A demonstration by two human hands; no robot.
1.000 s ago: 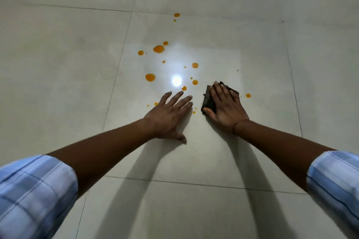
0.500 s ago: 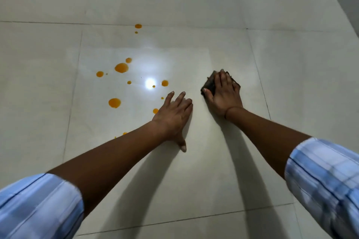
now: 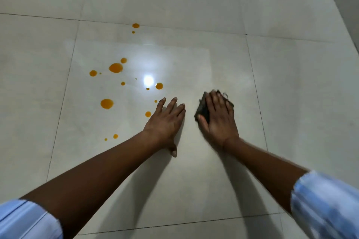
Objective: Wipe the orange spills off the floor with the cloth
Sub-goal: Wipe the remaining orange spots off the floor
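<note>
The right hand (image 3: 218, 120) presses flat, fingers spread, on a dark crumpled cloth (image 3: 203, 109) right of centre, its edges showing past thumb and fingertips. The left hand (image 3: 165, 122) lies open and empty on the floor (image 3: 291, 83) just beside it. Orange spills (image 3: 116, 68), round glossy drops, scatter across the centre-left tile up to the seam; bare tile lies right and below. Since half a second ago the cloth has slid slightly rightward, away from the drops.
</note>
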